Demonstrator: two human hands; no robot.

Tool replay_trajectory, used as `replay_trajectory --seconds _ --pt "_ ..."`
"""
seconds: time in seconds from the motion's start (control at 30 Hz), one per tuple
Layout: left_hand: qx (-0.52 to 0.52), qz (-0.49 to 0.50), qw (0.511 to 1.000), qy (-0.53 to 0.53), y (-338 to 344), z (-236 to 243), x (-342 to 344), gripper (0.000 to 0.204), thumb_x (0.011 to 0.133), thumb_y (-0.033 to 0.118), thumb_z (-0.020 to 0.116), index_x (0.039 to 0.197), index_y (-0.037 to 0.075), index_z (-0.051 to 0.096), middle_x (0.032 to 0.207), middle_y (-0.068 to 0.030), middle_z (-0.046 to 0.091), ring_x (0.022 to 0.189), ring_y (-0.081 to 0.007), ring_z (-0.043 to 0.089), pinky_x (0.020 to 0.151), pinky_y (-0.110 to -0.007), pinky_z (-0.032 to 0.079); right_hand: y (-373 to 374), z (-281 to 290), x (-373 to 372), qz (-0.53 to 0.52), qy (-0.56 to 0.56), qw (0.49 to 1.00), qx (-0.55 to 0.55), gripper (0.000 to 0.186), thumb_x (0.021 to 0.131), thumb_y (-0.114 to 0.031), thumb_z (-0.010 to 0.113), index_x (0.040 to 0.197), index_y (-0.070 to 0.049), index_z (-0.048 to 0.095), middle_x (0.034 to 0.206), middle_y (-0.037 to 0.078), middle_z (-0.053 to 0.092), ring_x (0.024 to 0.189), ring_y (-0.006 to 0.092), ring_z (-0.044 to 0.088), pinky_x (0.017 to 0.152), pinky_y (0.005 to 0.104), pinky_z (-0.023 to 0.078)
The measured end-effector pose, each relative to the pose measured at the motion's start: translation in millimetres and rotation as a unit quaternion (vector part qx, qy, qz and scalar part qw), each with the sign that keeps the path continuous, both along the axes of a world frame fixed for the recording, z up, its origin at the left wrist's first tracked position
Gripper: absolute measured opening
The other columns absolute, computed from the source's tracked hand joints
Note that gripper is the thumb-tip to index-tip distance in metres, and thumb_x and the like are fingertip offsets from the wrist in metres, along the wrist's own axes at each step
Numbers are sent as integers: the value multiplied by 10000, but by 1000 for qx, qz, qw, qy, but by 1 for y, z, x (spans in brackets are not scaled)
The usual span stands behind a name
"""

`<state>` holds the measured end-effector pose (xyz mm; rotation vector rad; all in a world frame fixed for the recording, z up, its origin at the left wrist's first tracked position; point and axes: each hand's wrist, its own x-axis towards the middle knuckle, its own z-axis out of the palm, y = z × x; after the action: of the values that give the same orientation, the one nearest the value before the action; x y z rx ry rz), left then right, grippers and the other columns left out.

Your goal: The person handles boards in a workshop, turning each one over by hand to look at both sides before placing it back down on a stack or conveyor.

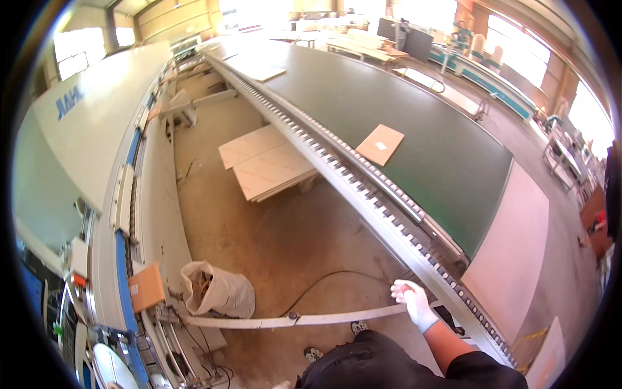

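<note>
My right hand, in a white glove, is over the near end of the metal rail with its row of small rollers. Its fingers are loosely bent and apart, and nothing shows in them. At the bottom edge, a small pale patch may be my left hand; its fingers are cut off from view. A white crossbar runs just left of my right hand. Beyond the rail, a small tan board with a white label lies on the dark green conveyor belt.
Below the rail is a stack of tan panels. A white sack of scraps stands by the machine at left, near an orange-brown board. A cable curves across the floor. A pale panel extends past the belt's near end.
</note>
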<state>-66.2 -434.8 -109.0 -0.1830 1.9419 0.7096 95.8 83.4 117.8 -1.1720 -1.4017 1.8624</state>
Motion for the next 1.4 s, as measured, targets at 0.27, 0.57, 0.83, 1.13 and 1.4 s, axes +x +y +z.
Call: replay_trajectory --seconds 0.27,0.57,0.83,1.13,1.4 --pt "64 -250 949 182 78 16 6 307 937 324 520 1040 68 655 1021 -110 646 966 -231 578 842 -378 455 130 33 25 -103 35 991 72 293 978 -210 515 1162 6 588 1020 115 676 867 192 651 787 304 518" --pt "253 328 910 9 200 30 -66 430 956 384 514 1188 25 555 1134 -93 604 999 -276 565 854 -414 462 201 -7 96 -126 52 989 62 332 965 -240 537 1178 10 588 1033 103 667 890 175 639 779 304 501" --pt "169 -11 979 117 312 35 37 276 927 226 566 1061 -5 637 936 -95 666 753 -134 603 636 -256 486 269 -37 151 -140 -55 969 197 300 889 -102 589 1165 16 590 982 109 664 857 155 631 788 274 498" --pt "103 -212 966 104 239 -5 68 417 915 215 515 1260 -19 504 1260 -233 532 1194 -366 484 1025 -417 398 327 -53 170 -95 -197 944 246 416 830 -93 685 1223 -9 576 1033 157 657 885 216 666 799 312 531" --pt "82 -188 969 135 247 10 87 378 937 207 479 1242 -10 536 1242 -236 554 1173 -399 496 1028 -423 397 383 -87 199 -248 -296 858 339 453 848 -208 692 1226 0 556 1197 199 583 1010 307 611 850 368 504"
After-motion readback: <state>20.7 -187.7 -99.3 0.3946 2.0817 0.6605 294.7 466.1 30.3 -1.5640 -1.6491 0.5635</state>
